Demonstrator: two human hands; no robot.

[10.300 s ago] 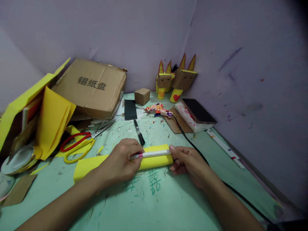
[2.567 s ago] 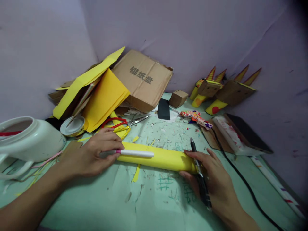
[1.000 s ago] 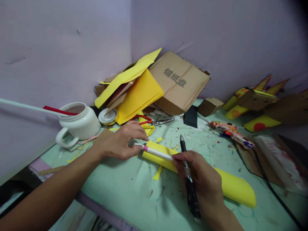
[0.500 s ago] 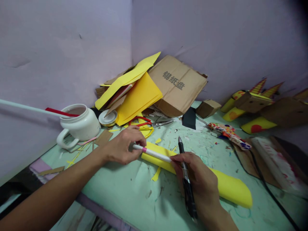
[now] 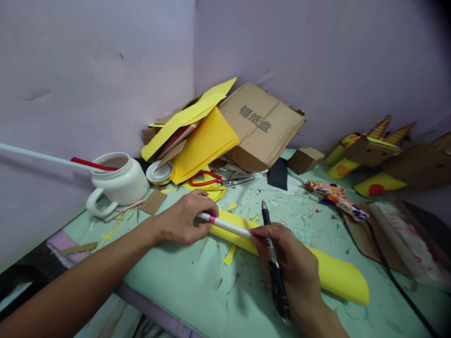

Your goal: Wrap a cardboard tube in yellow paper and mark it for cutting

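Note:
A slim white rod (image 5: 229,226) with a pink band is stretched between my two hands, over a rolled yellow paper tube (image 5: 338,277) on the table. My left hand (image 5: 186,218) is closed, thumb and fingers around the rod's left end. My right hand (image 5: 291,263) pinches the rod's other end and also holds a black pen (image 5: 275,272), tip pointing up and away. Part of the yellow tube is hidden behind my right hand. Just beyond my left hand lie red-handled scissors (image 5: 221,180), among yellow paper scraps.
A white mug (image 5: 121,185) holding sticks stands at the left. Behind are yellow sheets (image 5: 204,145) and a cardboard box (image 5: 260,126). To the right lie a patterned glue gun (image 5: 334,197) with a black cord and cardboard animal figures (image 5: 373,150).
My left hand has shifted slightly to the right, its fingers covering more of the rod's end. My right hand, the pen and the yellow tube have hardly moved.

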